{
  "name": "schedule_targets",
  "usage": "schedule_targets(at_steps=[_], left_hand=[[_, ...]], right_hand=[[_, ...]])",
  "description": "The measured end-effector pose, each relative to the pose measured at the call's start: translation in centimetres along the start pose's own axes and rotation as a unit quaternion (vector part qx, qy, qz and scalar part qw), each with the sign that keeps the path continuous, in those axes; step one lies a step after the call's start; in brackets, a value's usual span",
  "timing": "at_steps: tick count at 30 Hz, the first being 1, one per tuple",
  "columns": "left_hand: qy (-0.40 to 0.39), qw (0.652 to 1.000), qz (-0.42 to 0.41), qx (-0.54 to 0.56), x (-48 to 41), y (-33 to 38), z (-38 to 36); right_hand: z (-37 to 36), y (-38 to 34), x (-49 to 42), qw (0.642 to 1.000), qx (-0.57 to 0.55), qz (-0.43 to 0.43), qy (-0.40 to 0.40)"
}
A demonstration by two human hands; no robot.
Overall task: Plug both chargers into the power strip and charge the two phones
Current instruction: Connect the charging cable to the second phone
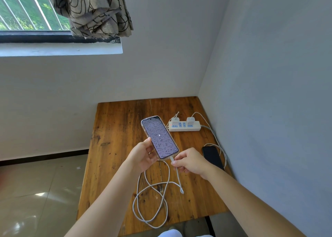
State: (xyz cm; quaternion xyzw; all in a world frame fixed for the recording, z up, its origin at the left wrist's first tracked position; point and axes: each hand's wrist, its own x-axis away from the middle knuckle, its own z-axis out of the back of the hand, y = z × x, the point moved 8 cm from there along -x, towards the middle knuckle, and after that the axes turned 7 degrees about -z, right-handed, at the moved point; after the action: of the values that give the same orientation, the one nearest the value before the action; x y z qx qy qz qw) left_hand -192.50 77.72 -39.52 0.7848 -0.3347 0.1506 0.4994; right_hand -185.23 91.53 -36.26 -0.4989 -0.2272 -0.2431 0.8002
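My left hand (143,156) holds a phone in a clear case (159,138) above the wooden table (115,147); its screen is lit and shows a charging mark. My right hand (190,162) pinches the white cable (152,197) right at its plug, which sits in the phone's bottom port. The cable loops over the table's front part. A white power strip (185,126) lies at the back right with two white chargers (174,121) (190,120) plugged in and a red light on. A second, dark phone (212,156) lies face up by the right wall with a white cable beside it.
The table stands in a room corner, with walls close behind and on the right. A window and a bunched curtain (93,12) are at the upper left. Tiled floor (36,191) lies to the left of the table.
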Motion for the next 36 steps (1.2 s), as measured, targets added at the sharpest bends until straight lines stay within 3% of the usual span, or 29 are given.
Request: schedule_targets(at_steps=[36], left_hand=[[0.048,0.998,0.017,0.027,-1.7,-1.6,2.3]], right_hand=[[-1.4,2.7,-1.3,0.999,0.035,-0.033,-0.024]])
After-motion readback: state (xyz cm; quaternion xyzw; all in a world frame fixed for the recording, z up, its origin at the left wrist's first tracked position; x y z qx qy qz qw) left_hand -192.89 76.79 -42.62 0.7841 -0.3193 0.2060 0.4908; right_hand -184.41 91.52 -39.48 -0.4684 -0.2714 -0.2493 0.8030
